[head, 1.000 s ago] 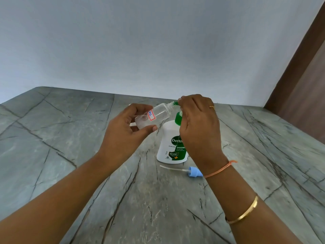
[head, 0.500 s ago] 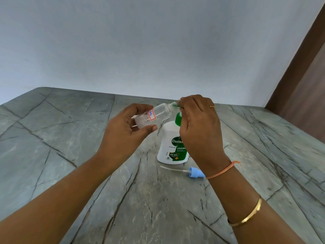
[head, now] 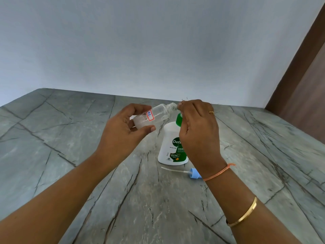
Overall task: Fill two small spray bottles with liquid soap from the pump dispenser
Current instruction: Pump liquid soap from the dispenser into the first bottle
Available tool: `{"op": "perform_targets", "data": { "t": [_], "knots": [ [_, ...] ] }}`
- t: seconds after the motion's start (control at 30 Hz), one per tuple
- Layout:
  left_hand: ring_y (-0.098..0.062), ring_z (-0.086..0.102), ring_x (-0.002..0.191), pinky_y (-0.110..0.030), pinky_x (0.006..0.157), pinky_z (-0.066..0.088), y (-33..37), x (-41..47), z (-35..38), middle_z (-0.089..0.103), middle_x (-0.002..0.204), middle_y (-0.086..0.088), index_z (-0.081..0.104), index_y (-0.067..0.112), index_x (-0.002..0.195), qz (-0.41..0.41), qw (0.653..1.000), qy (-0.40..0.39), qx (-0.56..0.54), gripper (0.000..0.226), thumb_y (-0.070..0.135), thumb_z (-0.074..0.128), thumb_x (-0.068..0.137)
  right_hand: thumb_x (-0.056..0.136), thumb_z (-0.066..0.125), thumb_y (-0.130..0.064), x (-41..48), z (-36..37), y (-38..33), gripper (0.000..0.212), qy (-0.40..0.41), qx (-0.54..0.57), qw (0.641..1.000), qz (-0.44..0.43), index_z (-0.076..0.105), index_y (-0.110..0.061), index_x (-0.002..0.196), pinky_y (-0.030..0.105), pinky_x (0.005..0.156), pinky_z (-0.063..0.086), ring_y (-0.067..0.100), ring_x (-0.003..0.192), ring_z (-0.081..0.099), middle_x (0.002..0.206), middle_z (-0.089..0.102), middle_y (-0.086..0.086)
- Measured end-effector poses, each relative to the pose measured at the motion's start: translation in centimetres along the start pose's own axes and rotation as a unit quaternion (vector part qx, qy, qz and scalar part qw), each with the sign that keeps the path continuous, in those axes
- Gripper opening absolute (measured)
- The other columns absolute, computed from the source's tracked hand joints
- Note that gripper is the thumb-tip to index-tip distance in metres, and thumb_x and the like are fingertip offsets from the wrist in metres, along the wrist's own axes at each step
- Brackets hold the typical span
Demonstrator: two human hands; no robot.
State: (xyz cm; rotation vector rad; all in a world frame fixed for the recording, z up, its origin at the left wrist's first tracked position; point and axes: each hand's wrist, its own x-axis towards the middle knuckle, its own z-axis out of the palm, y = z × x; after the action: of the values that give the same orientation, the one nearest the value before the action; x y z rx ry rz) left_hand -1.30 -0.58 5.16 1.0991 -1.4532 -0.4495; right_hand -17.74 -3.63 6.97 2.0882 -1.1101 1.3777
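My left hand (head: pixel 121 132) holds a small clear spray bottle (head: pixel 158 114) with a red-edged label, tilted with its open neck pointing right towards the pump's spout. A little liquid lies in its lower end. My right hand (head: pixel 197 131) rests on top of the green pump head of the white soap dispenser (head: pixel 171 147), which stands upright on the table. The pump's spout is hidden under my fingers. The bottle's blue spray cap (head: pixel 194 173) with its white dip tube lies on the table just in front of the dispenser.
The grey marbled table (head: pixel 70 155) runs back to a pale wall. A brown door frame (head: pixel 302 71) stands at the right. No second spray bottle is in view.
Both hands stay almost still; the bottle's neck and my right fingers have shifted only slightly at the spout.
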Motion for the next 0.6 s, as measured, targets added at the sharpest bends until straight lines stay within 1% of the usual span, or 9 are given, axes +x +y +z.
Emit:
{"op": "perform_targets", "data": {
  "t": [0.17, 0.33, 0.43, 0.6],
  "knots": [
    [0.005, 0.064, 0.082, -0.007, 0.062, 0.048, -0.13, 0.07, 0.12, 0.064, 0.099, 0.019, 0.057, 0.04, 0.097, 0.0, 1.0, 0.0, -0.003, 0.039, 0.019, 0.077, 0.07, 0.066, 0.062, 0.016, 0.52, -0.56, 0.04, 0.022, -0.019, 0.009, 1.0, 0.006, 0.062, 0.002, 0.084, 0.034, 0.066, 0.045, 0.033, 0.073, 0.057, 0.08, 0.063, 0.017],
    [0.008, 0.063, 0.08, -0.007, 0.058, 0.047, -0.24, -0.03, 0.1, 0.062, 0.098, 0.021, 0.056, 0.04, 0.095, 0.001, 1.0, 0.004, -0.002, 0.039, 0.019, 0.076, 0.07, 0.069, 0.061, 0.015, 0.69, -0.83, -0.01, 0.019, -0.03, 0.009, 0.999, 0.009, 0.062, 0.004, 0.084, 0.035, 0.066, 0.045, 0.034, 0.074, 0.057, 0.081, 0.063, 0.018],
    [0.003, 0.065, 0.079, -0.011, 0.059, 0.05, -0.18, -0.09, 0.12, 0.063, 0.1, 0.018, 0.056, 0.038, 0.096, -0.001, 1.0, -0.002, -0.013, 0.038, 0.018, 0.077, 0.07, 0.068, 0.062, 0.015, 0.64, -0.73, 0.0, 0.02, -0.02, 0.01, 1.0, 0.005, 0.063, 0.003, 0.084, 0.034, 0.067, 0.045, 0.034, 0.075, 0.058, 0.081, 0.063, 0.018],
    [0.001, 0.066, 0.081, -0.012, 0.06, 0.05, 0.03, -0.01, 0.27, 0.064, 0.101, 0.016, 0.056, 0.04, 0.095, 0.0, 1.0, -0.004, -0.008, 0.038, 0.02, 0.076, 0.07, 0.064, 0.062, 0.016, 0.04, -0.25, -0.05, 0.023, 0.021, -0.001, 1.0, -0.008, 0.064, 0.003, 0.083, 0.033, 0.065, 0.047, 0.034, 0.073, 0.058, 0.08, 0.064, 0.017]
  ]
}}
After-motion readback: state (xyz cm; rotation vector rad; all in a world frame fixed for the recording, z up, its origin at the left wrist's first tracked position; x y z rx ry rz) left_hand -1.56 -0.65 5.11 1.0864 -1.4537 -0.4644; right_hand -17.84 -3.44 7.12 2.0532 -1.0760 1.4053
